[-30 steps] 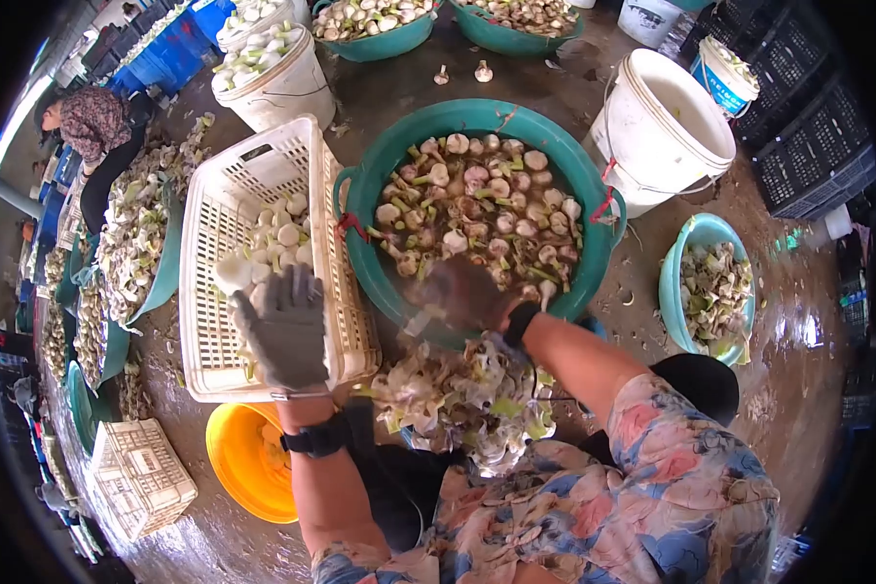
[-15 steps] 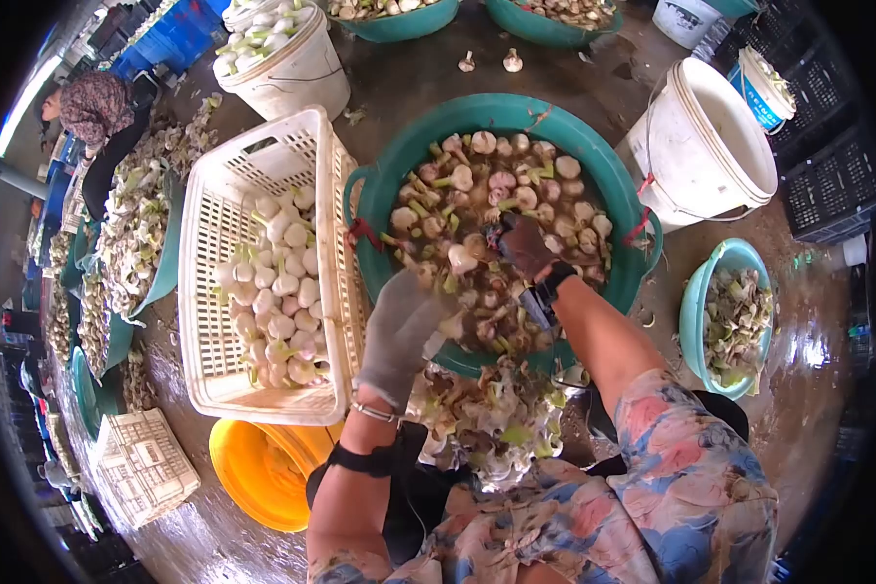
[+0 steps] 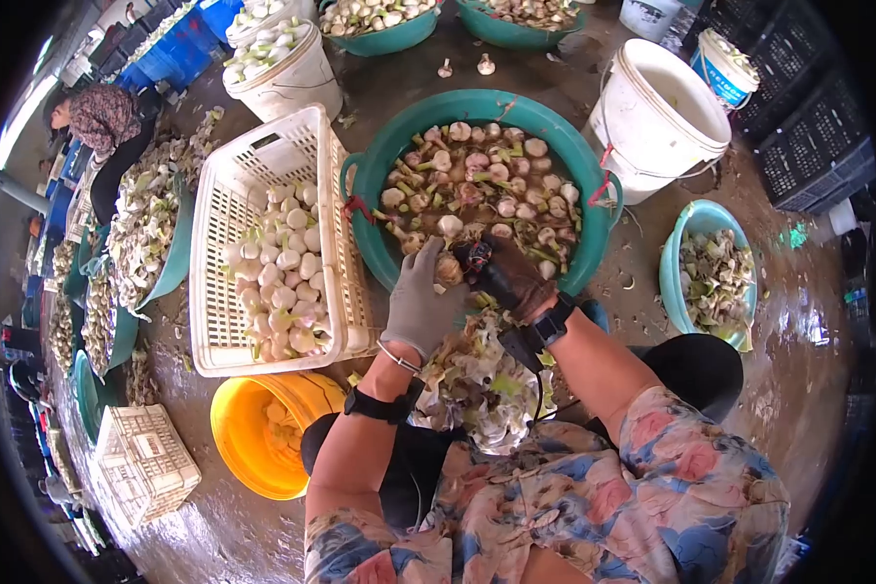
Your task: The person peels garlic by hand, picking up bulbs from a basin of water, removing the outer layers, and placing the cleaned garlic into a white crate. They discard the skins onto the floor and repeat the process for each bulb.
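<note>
My left hand, in a pale grey glove, is closed around a brownish garlic bulb at the near rim of a green tub. Right beside it, my right hand in a dark, wet glove is closed, its fingertips close to the bulb. A small dark patch with red shows at those fingers; I cannot tell what they grip. Many unpeeled garlic bulbs float in brownish water in the tub. Below both hands lies a heap of garlic skins.
A white crate of peeled garlic stands left of the tub, a yellow bucket below it. To the right are a white bucket and a teal basin of peelings. Another person bends at the far left.
Both hands have drawn back from over the water to the tub's near rim and come together. A garlic bulb now shows in my left hand. The view has shifted slightly.
</note>
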The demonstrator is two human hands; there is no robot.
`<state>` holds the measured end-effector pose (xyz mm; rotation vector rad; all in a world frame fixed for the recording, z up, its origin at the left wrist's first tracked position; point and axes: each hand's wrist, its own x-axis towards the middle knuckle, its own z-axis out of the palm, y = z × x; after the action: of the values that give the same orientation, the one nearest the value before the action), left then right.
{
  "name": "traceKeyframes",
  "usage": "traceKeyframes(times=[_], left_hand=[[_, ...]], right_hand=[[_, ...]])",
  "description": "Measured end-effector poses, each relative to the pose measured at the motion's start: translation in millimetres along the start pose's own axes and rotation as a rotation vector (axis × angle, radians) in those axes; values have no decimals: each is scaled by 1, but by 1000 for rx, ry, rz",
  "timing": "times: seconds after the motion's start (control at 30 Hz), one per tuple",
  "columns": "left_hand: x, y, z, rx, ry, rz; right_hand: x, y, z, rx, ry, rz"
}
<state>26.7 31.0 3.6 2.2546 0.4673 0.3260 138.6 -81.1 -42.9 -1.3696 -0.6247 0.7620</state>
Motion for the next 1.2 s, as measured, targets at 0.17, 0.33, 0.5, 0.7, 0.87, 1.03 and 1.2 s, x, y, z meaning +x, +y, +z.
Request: traceKeyframes(times=[0.17,0.33,0.5,0.7,0.87,1.03,1.2], left_hand=[[-12,3,-2,-12,25,87],[-19,4,-9,54,64,197],[-24,2,-24,-789,-126,-210],[-32,23,-18,-1093,-125,-243],[-25,10,-16,-962,-87,-201],[-10,-12,-4,-837,48,-353],[-17,-6,12,53,296,237]], right_hand=[[-14,-13,-3,-227,-77,-46],[-24,-17,-1,5,-94,27],[-28,-12,1,300,-28,170],[-36,-25,13,450,-34,114],[-20,13,11,564,65,90],[-33,-6,15,705,77,193],[-41,-16,5,-1022,-56,-510]])
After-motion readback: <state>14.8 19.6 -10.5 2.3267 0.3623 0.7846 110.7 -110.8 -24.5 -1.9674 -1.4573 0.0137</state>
